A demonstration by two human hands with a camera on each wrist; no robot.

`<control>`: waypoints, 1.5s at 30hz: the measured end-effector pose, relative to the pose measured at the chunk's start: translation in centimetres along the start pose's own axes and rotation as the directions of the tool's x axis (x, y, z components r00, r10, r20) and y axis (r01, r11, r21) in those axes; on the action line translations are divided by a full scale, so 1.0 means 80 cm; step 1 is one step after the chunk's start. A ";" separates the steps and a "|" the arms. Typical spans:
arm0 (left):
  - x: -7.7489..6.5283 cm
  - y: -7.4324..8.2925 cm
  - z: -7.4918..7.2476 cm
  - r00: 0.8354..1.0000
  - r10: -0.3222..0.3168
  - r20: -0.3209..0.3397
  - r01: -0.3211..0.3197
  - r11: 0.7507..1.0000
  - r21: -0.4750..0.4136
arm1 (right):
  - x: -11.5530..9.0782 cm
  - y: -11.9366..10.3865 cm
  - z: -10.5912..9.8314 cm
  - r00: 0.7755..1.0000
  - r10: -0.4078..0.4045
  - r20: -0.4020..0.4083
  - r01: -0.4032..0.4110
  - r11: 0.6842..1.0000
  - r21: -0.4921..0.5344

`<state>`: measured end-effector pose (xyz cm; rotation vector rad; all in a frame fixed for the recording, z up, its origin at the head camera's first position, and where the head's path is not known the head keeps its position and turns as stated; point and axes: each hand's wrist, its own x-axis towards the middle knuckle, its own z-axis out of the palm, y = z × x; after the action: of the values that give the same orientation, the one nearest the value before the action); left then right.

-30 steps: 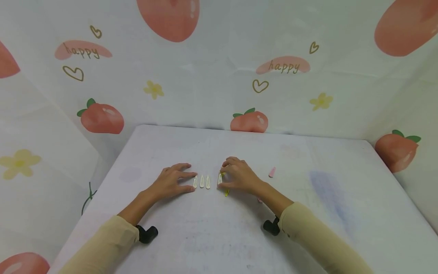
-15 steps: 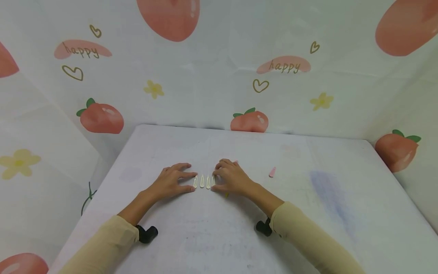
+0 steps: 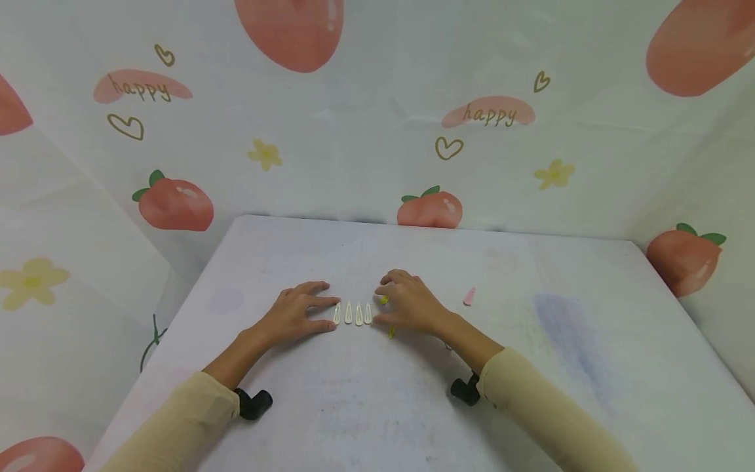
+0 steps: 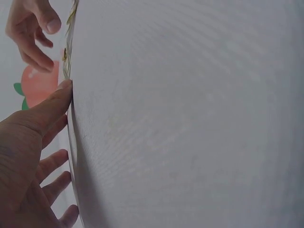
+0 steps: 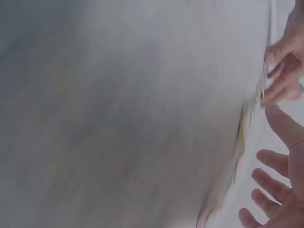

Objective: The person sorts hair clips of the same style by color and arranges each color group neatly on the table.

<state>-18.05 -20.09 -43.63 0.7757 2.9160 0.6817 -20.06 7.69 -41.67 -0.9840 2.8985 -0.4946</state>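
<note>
Several pale cream snap hair clips lie upright in a short row on the white table. At the row's left end, the left hand rests with index finger and thumb at the two ends of the outermost clip. In the left wrist view its thumb touches the tabletop, the other fingers spread. The right hand hovers just right of the row, fingers parted and holding nothing, thumb tip close to the rightmost cream clip. Yellow hair clips lie partly hidden under that hand.
A pink hair clip lies farther right on the table. Another small clip shows beside the right forearm, mostly covered. Behind the table hangs a peach-print cloth. A black wrist camera sits by the left cuff.
The right hand brought a cream clip leftward to the row's right end, then let go and drew back slightly right. The left hand has stayed in place.
</note>
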 end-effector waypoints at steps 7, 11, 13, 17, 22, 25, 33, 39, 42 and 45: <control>0.001 0.001 0.001 1.000 0.006 0.003 -0.006 1.000 0.013 | -0.043 0.052 -0.030 0.992 0.114 -0.053 -0.113 0.993 0.026; 0.001 0.001 0.001 1.000 0.006 0.003 -0.006 1.000 0.018 | -0.066 0.088 -0.040 0.972 0.220 -0.078 -0.218 0.976 0.028; 0.001 0.001 0.001 1.000 0.009 0.000 -0.009 1.000 0.023 | -0.077 0.103 -0.043 0.964 0.248 -0.102 -0.246 0.969 0.032; 0.001 0.001 0.000 1.000 0.015 -0.003 -0.015 0.999 0.032 | -0.094 0.123 -0.047 0.947 0.289 -0.139 -0.285 0.957 0.048; 0.000 0.001 -0.001 1.000 0.012 0.003 -0.012 1.000 0.026 | -0.106 0.137 -0.046 0.931 0.331 -0.153 -0.327 0.944 0.050; 0.001 0.001 -0.002 1.000 0.010 0.007 -0.011 1.000 0.024 | -0.112 0.142 -0.044 0.930 0.336 -0.149 -0.334 0.942 0.039; 0.004 0.004 -0.004 0.999 -0.001 0.039 0.000 0.999 0.034 | -0.118 0.149 -0.039 0.939 0.319 -0.127 -0.317 0.948 0.038; 0.008 0.009 -0.009 0.998 -0.025 0.062 0.022 0.999 0.037 | -0.119 0.153 -0.038 0.946 0.289 -0.146 -0.283 0.957 0.059; 0.016 0.015 -0.009 0.997 -0.049 0.056 0.046 0.998 0.050 | -0.119 0.155 -0.038 0.947 0.286 -0.145 -0.280 0.958 0.060; 0.030 0.028 -0.008 0.997 -0.068 0.031 0.067 0.997 0.043 | -0.119 0.157 -0.038 0.949 0.280 -0.146 -0.273 0.960 0.064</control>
<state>-19.21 -17.41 -41.94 0.6817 2.9206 0.5990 -20.26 23.67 -43.27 -0.5407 3.0765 -0.6340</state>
